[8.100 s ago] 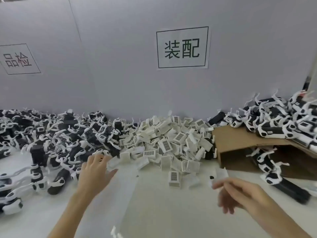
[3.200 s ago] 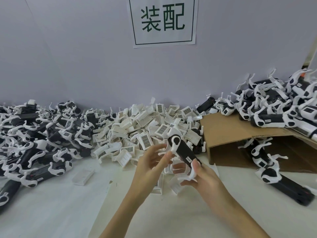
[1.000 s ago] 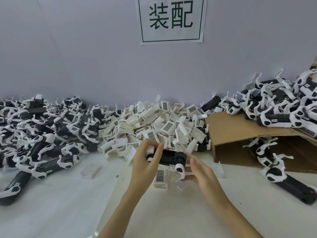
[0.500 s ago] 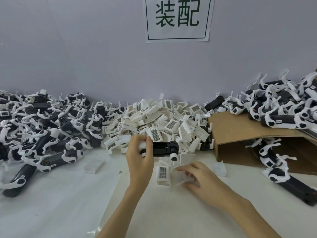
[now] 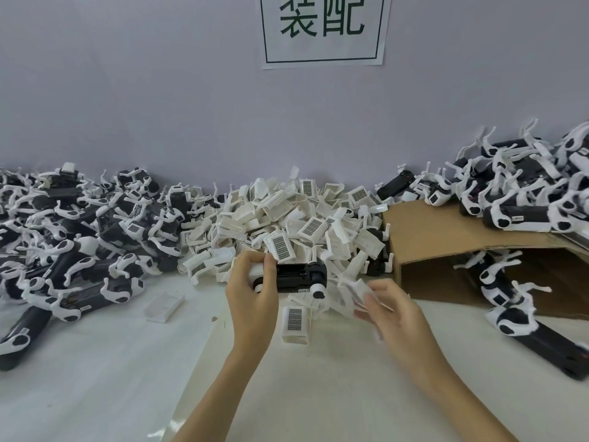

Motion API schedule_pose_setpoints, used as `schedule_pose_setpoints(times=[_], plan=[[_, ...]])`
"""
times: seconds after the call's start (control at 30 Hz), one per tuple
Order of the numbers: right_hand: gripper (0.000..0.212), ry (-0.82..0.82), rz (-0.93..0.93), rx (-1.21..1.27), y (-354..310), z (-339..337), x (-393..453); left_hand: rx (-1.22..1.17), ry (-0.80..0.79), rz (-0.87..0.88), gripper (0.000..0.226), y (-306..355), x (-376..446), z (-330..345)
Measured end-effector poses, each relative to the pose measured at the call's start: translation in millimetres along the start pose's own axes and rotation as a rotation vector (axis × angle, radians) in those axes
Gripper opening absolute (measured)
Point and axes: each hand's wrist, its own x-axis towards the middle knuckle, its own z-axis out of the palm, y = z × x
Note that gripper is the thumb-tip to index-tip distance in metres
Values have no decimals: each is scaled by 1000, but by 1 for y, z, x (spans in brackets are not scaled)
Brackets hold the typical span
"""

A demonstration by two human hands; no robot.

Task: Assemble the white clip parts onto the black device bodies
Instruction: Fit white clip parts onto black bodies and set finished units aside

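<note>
My forearms reach over the white bench point(image 5: 95, 378). My left hand point(image 5: 251, 301) grips one end of a black device body point(image 5: 298, 277), held level just above the bench, its long axis running left to right and its white-capped end pointing right. My fingers hide the near end. My right hand point(image 5: 392, 311) pinches a white clip point(image 5: 355, 290); blur hides its shape. Another clip point(image 5: 294, 325) lies between my hands. Behind them rises a heap of clips point(image 5: 299, 218), flanked by piled devices point(image 5: 79, 237) and a cardboard box point(image 5: 446, 237).
</note>
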Motion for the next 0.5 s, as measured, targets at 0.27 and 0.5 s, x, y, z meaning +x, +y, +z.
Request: schedule_pose_setpoints(times=[0.27,0.5], plan=[[51,93,265,510,-2,0,5,-6,-98,-14,23,5,-9,7],[51,128,250,419,-1,4,3,18,-239,-11,19,9,-19,12]])
